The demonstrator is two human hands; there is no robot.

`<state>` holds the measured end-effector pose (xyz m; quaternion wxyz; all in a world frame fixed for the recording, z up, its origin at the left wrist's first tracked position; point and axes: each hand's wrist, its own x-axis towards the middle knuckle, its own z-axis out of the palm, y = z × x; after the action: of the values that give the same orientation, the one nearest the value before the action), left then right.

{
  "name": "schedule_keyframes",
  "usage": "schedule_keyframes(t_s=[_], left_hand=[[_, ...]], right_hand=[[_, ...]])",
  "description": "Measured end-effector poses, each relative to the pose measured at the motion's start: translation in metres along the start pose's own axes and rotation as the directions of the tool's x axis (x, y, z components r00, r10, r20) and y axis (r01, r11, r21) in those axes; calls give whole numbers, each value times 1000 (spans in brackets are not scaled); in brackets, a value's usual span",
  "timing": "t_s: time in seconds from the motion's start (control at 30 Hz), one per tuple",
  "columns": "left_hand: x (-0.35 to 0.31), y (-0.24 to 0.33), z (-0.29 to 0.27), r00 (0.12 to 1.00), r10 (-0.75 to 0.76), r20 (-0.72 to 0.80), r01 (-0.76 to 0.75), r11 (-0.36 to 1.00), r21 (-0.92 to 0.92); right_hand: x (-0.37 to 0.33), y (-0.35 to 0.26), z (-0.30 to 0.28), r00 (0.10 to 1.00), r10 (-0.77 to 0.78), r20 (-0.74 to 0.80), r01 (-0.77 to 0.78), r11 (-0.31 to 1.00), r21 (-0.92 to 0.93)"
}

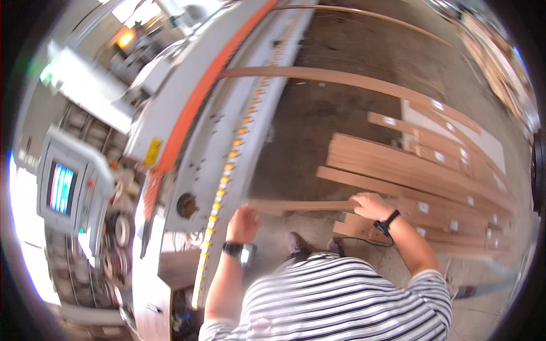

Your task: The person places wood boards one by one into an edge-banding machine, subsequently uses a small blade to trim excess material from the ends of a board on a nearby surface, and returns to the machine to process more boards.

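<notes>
A narrow wood-coloured strip [301, 205] spans the gap between my two hands, roughly level in front of me. My left hand [243, 225] is closed on its left end, close to the machine's row of yellow rollers [227, 167]. At the other end, my right hand [371, 205] grips the strip near a stack of wooden boards [398, 165]. Blur softens the left fingers. Both wrists carry dark bands.
Along my left runs a long machine with an orange guard strip [196, 108] and a control screen [61, 188]. A long board [341, 78] reaches from its bed across to the stacked, labelled boards. More planks [489, 57] lie at the far right.
</notes>
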<state>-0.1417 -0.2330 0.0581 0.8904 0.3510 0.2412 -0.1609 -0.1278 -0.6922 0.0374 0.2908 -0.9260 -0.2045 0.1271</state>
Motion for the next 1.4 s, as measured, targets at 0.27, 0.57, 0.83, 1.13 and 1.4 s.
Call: schedule_keyframes(t_s=[0.27, 0.57, 0.83, 1.13, 1.4], left_hand=[[-2, 19, -48, 872, 489, -18, -417, 762, 495], [52, 173, -190, 664, 642, -384, -523, 766, 375], [127, 188, -213, 590, 807, -45, -154, 167, 974], [55, 210, -129, 460, 852, -250, 178, 188, 966], [72, 222, -141, 568, 804, -175, 212, 63, 975]], right_hand=[[77, -130, 29, 821, -139, 555, -274, 755, 595], [91, -128, 84, 762, -83, 642, -282, 850, 444], [128, -220, 104, 911, -66, 407, -141, 877, 459], [140, -225, 126, 936, -185, 299, -3, 847, 532], [157, -230, 101, 957, -185, 221, 41, 845, 533]])
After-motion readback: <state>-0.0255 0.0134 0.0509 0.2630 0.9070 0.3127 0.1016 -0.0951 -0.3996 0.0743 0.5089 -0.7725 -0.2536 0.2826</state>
